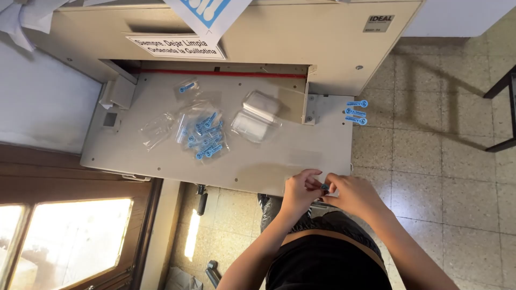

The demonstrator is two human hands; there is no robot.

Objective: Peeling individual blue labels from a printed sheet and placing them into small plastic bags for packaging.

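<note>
My left hand (pixel 300 189) and my right hand (pixel 352 194) meet at the front edge of the grey machine table (pixel 161 161). Together they pinch a small blue plastic piece (pixel 324 187) between the fingertips. In the middle of the table lies a clear bag filled with several blue pieces (pixel 204 137). A small bag holding one blue piece (pixel 187 87) lies farther back. Three loose blue pieces (pixel 356 112) lie in a row on the table's right ledge.
A stack of clear bags (pixel 253 115) lies right of the filled bag, and an empty clear bag (pixel 156 129) to its left. The beige cutter body (pixel 301 37) rises behind the table. Tiled floor (pixel 446 161) lies to the right, a wooden door (pixel 70 236) at lower left.
</note>
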